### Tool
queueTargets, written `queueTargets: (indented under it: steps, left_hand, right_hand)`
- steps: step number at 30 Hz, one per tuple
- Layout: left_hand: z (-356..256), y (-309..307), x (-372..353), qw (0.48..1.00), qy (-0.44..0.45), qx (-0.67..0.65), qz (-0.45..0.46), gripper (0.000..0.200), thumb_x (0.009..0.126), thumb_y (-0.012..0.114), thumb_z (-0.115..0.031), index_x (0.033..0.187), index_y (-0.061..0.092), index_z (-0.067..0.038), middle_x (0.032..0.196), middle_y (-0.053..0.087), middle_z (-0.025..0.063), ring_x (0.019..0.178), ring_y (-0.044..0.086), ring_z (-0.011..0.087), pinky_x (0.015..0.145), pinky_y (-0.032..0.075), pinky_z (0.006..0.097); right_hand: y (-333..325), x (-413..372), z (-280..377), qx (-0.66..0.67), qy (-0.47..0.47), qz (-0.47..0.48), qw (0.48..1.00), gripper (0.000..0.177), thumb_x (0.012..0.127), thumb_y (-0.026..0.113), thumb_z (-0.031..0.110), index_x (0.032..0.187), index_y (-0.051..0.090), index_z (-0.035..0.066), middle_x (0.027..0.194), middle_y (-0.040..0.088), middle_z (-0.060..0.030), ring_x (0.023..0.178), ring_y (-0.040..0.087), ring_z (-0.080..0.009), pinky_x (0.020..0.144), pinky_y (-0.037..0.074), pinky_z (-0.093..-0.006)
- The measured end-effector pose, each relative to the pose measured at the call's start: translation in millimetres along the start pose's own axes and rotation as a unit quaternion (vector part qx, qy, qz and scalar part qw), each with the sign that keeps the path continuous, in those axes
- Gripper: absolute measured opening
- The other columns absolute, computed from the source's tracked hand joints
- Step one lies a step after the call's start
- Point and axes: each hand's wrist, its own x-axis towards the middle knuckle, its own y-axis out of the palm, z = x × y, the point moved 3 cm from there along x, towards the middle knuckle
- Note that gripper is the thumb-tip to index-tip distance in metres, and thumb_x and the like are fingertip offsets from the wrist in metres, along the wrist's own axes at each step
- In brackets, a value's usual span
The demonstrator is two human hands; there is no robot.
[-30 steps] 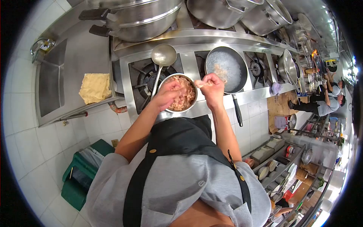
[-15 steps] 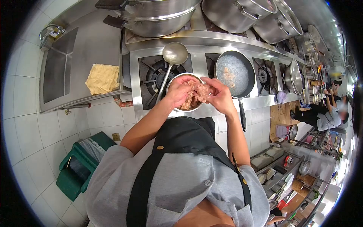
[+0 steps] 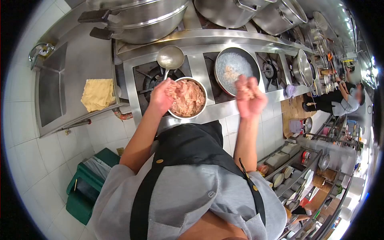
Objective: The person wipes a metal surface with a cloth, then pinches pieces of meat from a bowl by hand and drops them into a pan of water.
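A round metal bowl [image 3: 205, 101] full of pinkish raw minced meat [image 3: 188, 99] sits at the front edge of the stove. At its left rim is my left hand [image 3: 161, 98], with fingers closed on some of the meat. My right hand [image 3: 251, 102] is raised at the near right edge of a dark frying pan [image 3: 256, 72], palm turned up. Its curled fingers hold a lump of minced meat [image 3: 246, 91], slightly blurred. Inside the pan, cloudy liquid [image 3: 240, 63] surrounds a few pale meat bits [image 3: 230, 74]. My right hand hides the pan's handle.
A ladle [image 3: 171, 57] lies across the left burner behind the bowl. Large steel pots [image 3: 148, 32] line the back. To the left are a folded yellow cloth [image 3: 98, 95], a sink [image 3: 52, 88] and a green bin [image 3: 90, 192]. Another person [image 3: 344, 100] works far right.
My hands, together over the bowl before, have parted. The right moved right to the pan with a lump of meat; the left moved to the bowl's left rim. The view shifted slightly.
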Motion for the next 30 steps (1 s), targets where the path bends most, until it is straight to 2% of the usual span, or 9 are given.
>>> queueTargets:
  steps: [6,9,11,14,20,24,27,29,30]
  left_hand:
    - [-12,-12,-4,1.0,-0.008,0.002,-0.015,0.024,0.095,0.04,-0.018,0.094,0.056,0.0,0.097,0.061,0.0156,0.088,0.059,0.0277,0.073,0.047,0.0381]
    - [-4,-13,-2,1.0,-0.016,-0.005,0.0,0.023,0.094,0.042,-0.019,0.095,0.056,0.0,0.096,0.061,0.0151,0.087,0.059,0.0281,0.073,0.048,0.0384]
    - [2,-9,-1,0.999,-0.029,-0.009,0.016,0.023,0.094,0.043,-0.02,0.096,0.056,-0.001,0.095,0.061,0.0149,0.087,0.059,0.0282,0.073,0.048,0.0387]
    - [10,-8,-5,0.996,-0.083,-0.025,-0.012,0.023,0.093,0.044,-0.02,0.099,0.055,-0.001,0.096,0.06,0.0146,0.088,0.058,0.0283,0.076,0.048,0.041]
    - [1,19,-26,0.996,-0.05,0.021,0.071,0.028,0.085,0.054,-0.004,0.113,0.05,0.0,0.107,0.056,0.0154,0.1,0.057,0.0301,0.089,0.047,0.0443]
    - [-11,15,-33,0.992,-0.001,0.107,0.072,0.038,0.08,0.059,0.005,0.116,0.047,0.001,0.108,0.056,0.0152,0.104,0.058,0.0305,0.089,0.049,0.0404]
    - [-19,-16,-32,0.989,-0.018,0.139,0.036,0.038,0.081,0.059,0.004,0.117,0.047,0.0,0.108,0.057,0.0146,0.096,0.061,0.0278,0.085,0.051,0.0377]
    - [-29,-16,-38,0.987,-0.01,0.155,0.029,0.03,0.082,0.058,0.003,0.11,0.049,0.0,0.107,0.058,0.0157,0.087,0.063,0.0235,0.076,0.054,0.0325]
    - [-36,-11,-41,0.984,-0.012,0.174,0.032,0.026,0.082,0.057,0.002,0.107,0.049,-0.001,0.108,0.058,0.0165,0.085,0.063,0.0222,0.073,0.054,0.0307]
  right_hand:
    - [39,-16,93,-0.168,-0.229,0.085,0.955,0.011,0.087,0.052,0.009,0.077,0.05,0.005,0.061,0.039,-0.0033,0.043,0.029,-0.0087,0.036,0.024,-0.0185]
    - [-38,24,91,-0.508,-0.22,-0.278,0.785,0.025,0.089,0.057,0.02,0.066,0.049,0.011,0.056,0.04,0.0055,0.045,0.034,-0.0038,0.038,0.024,-0.0207]
    - [-119,50,73,-0.56,-0.07,-0.306,0.766,0.021,0.081,0.067,0.024,0.073,0.055,0.009,0.057,0.047,0.0037,0.048,0.043,-0.0062,0.043,0.033,-0.0219]
    - [-221,76,52,-0.509,0.067,-0.251,0.82,0.016,0.078,0.059,0.004,0.092,0.06,-0.003,0.069,0.057,-0.0031,0.062,0.055,-0.0113,0.055,0.048,-0.0248]
    - [-256,92,50,-0.576,0.082,-0.306,0.754,0.029,0.074,0.061,-0.002,0.102,0.058,-0.008,0.079,0.063,-0.0073,0.066,0.06,-0.014,0.06,0.053,-0.026]
    - [-251,104,60,-0.612,0.154,-0.286,0.721,0.043,0.073,0.06,-0.006,0.114,0.052,-0.012,0.094,0.064,-0.0151,0.075,0.064,-0.0173,0.06,0.054,-0.0268]
    - [-195,109,78,-0.753,0.086,-0.22,0.615,0.046,0.07,0.061,-0.008,0.115,0.051,-0.012,0.086,0.065,-0.0137,0.072,0.063,-0.016,0.062,0.053,-0.0265]
    - [-158,104,61,-0.688,0.034,-0.135,0.712,0.042,0.068,0.059,-0.009,0.109,0.056,-0.011,0.079,0.065,-0.0114,0.069,0.062,-0.0144,0.063,0.051,-0.0258]
    - [-154,102,46,-0.722,0.004,-0.068,0.689,0.033,0.07,0.059,-0.003,0.103,0.064,-0.002,0.069,0.065,-0.0088,0.065,0.062,-0.0102,0.06,0.05,-0.027]
